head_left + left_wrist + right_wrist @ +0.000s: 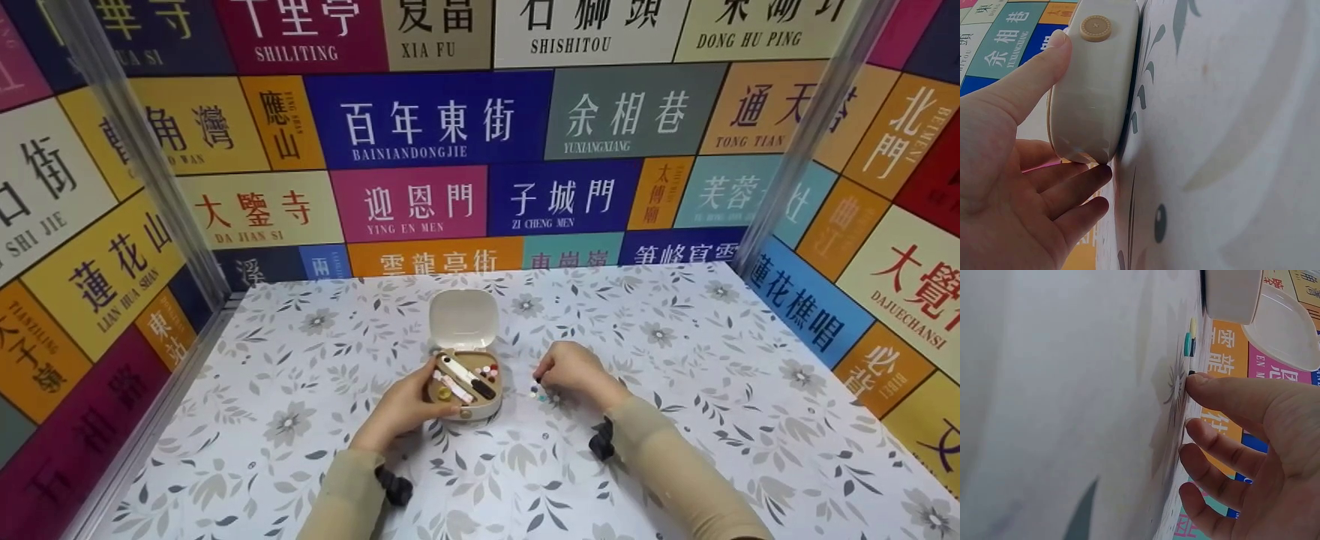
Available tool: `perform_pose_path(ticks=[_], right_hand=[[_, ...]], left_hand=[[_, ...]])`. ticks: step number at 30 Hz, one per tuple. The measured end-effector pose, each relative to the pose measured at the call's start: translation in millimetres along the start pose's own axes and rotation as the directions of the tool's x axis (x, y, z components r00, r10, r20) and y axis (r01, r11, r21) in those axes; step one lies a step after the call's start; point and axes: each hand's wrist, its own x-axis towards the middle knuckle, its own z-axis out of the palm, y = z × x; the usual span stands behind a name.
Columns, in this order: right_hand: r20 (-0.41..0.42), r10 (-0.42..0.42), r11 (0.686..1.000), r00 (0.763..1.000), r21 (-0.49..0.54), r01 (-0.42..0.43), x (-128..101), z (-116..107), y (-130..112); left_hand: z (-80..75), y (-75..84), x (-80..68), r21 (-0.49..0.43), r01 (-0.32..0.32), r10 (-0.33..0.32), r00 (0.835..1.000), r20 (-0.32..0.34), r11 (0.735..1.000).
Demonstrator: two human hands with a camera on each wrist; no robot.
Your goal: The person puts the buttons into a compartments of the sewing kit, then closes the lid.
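The left hand (405, 409) grips the open sewing box (466, 385) on the tabletop (675, 420); at three o'clock, the right hand (574, 371), fingers loosely curled, touches small buttons (537, 390).

Table (675, 420) is covered by a white cloth with grey floral print. A small cream rounded-rectangle plastic case (466, 390), lid hinged open, is set near centre. A few tiny coloured spools (537, 391) are laid just right of it.
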Motion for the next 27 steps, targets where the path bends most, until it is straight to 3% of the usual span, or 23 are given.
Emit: perform_pose_path(ticks=[11,27], right_hand=[[-0.018,-0.024,1.0,1.0,0.001,0.024,-0.5,-2.0,-0.9],[-0.035,-0.015,0.994,0.999,0.11,0.018,-3.1,-0.4,2.8]], left_hand=[[-0.7,1.3,0.2,-0.012,-0.004,0.004,1.0,0.002,1.0],[0.1,-0.3,-0.2,0.004,-0.024,0.024,1.0,0.001,1.0]])
